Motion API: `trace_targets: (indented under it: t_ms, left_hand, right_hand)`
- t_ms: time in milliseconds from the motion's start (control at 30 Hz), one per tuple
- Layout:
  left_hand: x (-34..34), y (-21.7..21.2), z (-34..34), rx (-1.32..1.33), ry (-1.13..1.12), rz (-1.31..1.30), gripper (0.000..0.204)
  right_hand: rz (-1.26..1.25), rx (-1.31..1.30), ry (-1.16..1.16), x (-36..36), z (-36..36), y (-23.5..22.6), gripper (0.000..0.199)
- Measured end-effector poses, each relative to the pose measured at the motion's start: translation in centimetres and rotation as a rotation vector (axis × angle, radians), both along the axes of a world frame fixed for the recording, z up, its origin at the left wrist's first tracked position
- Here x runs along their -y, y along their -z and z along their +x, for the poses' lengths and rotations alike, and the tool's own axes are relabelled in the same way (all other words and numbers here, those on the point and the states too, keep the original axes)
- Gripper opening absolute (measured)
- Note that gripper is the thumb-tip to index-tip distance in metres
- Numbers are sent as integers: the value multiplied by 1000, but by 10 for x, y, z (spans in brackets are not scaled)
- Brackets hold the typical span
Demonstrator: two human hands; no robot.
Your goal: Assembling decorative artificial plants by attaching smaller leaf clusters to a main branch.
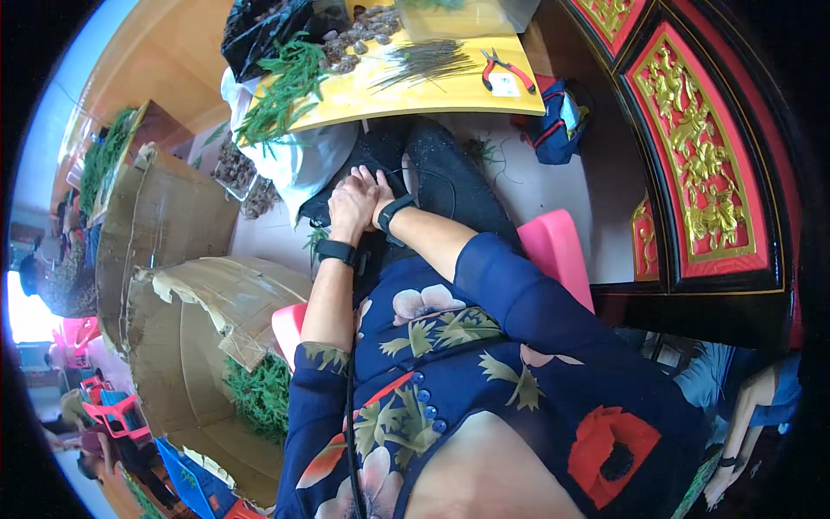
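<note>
My left hand (347, 206) and my right hand (380, 189) are clasped together on my lap, over dark trousers (454, 177). The fingers are folded closely against each other and partly hide one another; no object shows in them. Each wrist wears a black band. A thin dark cable runs across the lap beside the hands. Beyond them stands a yellow table (372, 105) bearing green sprigs (285, 91), a bundle of thin dark wires (428, 62), brown pine cones (367, 30) and red-handled pliers (508, 73).
Torn cardboard boxes (177, 346) stand at my left, with green foliage (259, 394) inside one. A white bag (320, 160) hangs by the table's left side. Right of the table are a blue bag (558, 130) and a carved red-and-gold panel (700, 156). Other people sit at the edges.
</note>
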State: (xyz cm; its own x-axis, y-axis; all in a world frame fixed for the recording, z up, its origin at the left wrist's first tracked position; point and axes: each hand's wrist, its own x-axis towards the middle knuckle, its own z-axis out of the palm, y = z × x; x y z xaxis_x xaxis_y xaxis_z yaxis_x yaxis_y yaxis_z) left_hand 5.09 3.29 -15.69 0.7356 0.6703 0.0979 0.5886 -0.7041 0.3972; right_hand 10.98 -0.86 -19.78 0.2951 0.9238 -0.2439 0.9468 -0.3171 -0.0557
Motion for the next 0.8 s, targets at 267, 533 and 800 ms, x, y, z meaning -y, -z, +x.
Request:
trace_targets:
  t_ms: [267, 533, 800]
  left_hand:
    - [1, -1, -3, 21, -19, 4, 37]
    - [0, -2, -4, 22, -16, -7, 37]
    - [1, -2, -4, 17, -42, -85, 36]
  right_hand:
    - [-9, 2, -4, -3, 1, 4, 90]
    - [-13, -23, 11, -4, 1, 1, 88]
    - [-29, 11, 15, -5, 0, 6, 86]
